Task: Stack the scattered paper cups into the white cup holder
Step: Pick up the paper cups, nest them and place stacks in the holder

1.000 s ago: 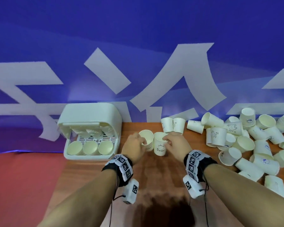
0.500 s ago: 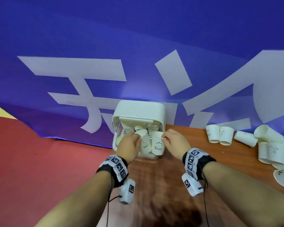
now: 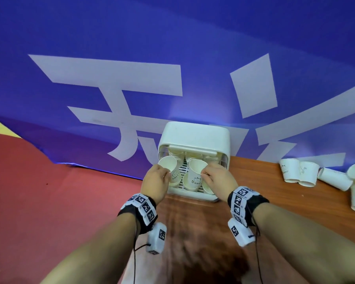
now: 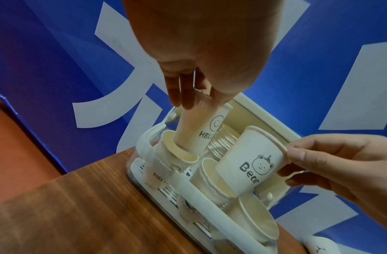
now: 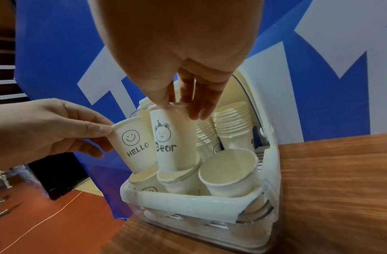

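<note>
grips (image 3: 158,177) (image 3: 215,177) (pinching) cups (image 3: 173,173) over holder (image 3: 195,136)

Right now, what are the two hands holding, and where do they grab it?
The left hand pinches the HELLO cup at its rim. The right hand pinches the Bear cup at its rim. Both cups' bottoms dip into cups in the white cup holder.

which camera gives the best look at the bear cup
The right wrist view: the bear cup faces it, print whole, base entering a stacked cup. The left wrist view shows it tilted; the head view shows mostly its open mouth, the right hand pinching its rim.
</note>
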Demonstrator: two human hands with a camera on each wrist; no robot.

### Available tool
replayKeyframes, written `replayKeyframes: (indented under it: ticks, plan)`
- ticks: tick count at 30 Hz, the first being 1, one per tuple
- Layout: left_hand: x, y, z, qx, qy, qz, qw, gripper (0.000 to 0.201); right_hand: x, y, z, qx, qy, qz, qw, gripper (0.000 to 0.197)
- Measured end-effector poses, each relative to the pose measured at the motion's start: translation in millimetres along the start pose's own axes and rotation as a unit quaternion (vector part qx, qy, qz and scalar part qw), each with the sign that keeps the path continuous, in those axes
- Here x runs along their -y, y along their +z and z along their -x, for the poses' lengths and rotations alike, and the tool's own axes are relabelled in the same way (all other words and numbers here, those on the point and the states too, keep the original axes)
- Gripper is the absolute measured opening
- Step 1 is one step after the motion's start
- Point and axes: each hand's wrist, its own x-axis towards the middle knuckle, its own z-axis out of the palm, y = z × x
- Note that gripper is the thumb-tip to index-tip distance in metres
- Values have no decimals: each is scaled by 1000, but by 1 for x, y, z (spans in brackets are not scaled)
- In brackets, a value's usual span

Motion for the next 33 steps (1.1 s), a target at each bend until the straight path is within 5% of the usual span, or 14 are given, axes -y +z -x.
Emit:
replayKeyframes:
  ticks: [24,33]
  plan:
    - [44,51,-16,118,-18,-56,991,19,-11,62,-31,157,-24,122,980,27]
    - [41,51,-16,104,-33,-50,993,26,-7,58,-31,166,0,108,980,30]
